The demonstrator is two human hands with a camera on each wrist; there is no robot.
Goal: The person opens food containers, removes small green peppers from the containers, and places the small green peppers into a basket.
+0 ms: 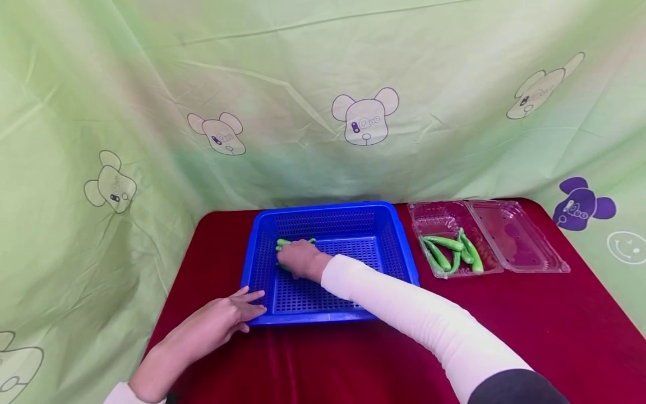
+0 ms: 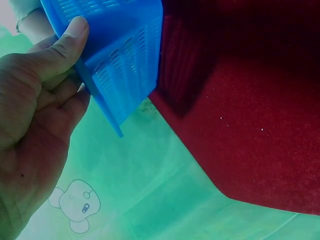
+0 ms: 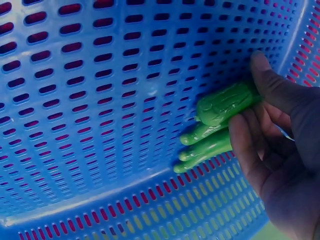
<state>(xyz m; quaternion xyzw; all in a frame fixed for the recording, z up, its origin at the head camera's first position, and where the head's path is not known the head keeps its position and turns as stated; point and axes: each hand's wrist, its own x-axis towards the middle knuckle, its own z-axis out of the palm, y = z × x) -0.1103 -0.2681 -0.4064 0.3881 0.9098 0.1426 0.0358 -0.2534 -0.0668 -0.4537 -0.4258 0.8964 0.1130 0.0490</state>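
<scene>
Judged part-done: some peppers [image 3: 200, 150] lie inside the basket [image 1: 330, 318], left side, pointing left-right along its far edge; others [image 1: 444, 243] remain in the box [image 1: 440, 217] toward the surface's [image 1: 530, 320] right edge. Right hand's [image 1: 304, 259] fingers pinch a pepper [image 3: 225, 105]; left hand [image 1: 229, 313] grips the basket's near-left corner.

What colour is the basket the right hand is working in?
The basket is deep blue, shown best in the head view.

1. Basket [image 1: 328, 318] on the table [image 1: 525, 331], curtain [image 1: 292, 174] behind.
2. My left hand [image 1: 228, 315] at its near left corner.
3. Peppers [image 3: 220, 106] inside, leftward, at my right hand [image 1: 301, 259].
4. Box [image 1: 438, 214] at right, other peppers [image 1: 445, 243] inside, lid [image 1: 520, 235] further right.
</scene>
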